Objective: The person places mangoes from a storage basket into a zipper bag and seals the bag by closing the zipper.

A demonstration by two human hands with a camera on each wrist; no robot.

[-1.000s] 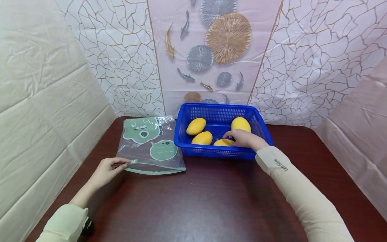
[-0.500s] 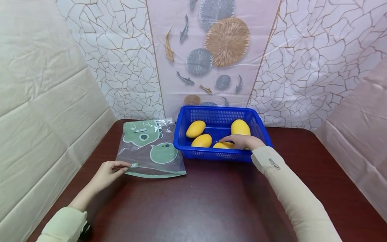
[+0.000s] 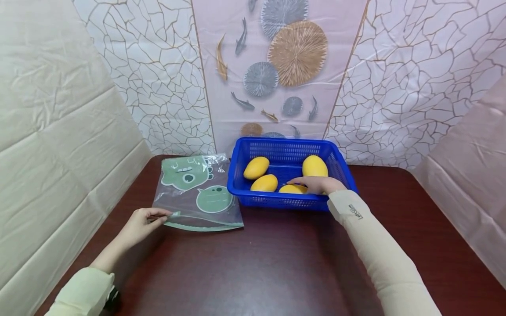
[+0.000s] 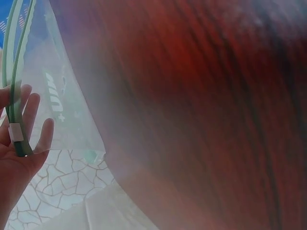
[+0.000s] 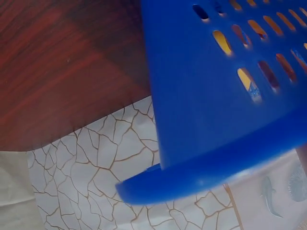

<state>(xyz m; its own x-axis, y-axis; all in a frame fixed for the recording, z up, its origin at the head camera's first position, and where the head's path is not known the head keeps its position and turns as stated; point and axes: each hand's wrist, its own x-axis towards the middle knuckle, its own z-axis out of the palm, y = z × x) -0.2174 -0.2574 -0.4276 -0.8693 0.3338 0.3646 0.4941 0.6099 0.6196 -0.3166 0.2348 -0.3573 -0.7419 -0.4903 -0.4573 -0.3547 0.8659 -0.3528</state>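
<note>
My left hand (image 3: 140,224) pinches the corner of a clear zip-lock bag (image 3: 191,210) printed with green cartoon figures. In the left wrist view, the bag's green zip strip and small white slider (image 4: 16,132) lie against my fingers (image 4: 31,108). My right hand (image 3: 316,184) reaches over the front wall of a blue plastic basket (image 3: 284,202) and grips a yellow mango (image 3: 292,189); the thumb is hidden. The right wrist view shows mostly the basket's outer wall (image 5: 216,120), with yellow behind its slots.
Two more mangoes lie at the basket's left, one (image 3: 257,167) behind the other (image 3: 264,183). Another mango (image 3: 315,166) sits at the back right, behind my right hand. The dark red wooden table (image 3: 237,272) meets patterned wall sheets (image 3: 170,87) at the back.
My right hand has shifted slightly left over the front mango, and its fingers lie further over it. The left hand keeps its pinch on the bag corner. The head view has tilted a little.
</note>
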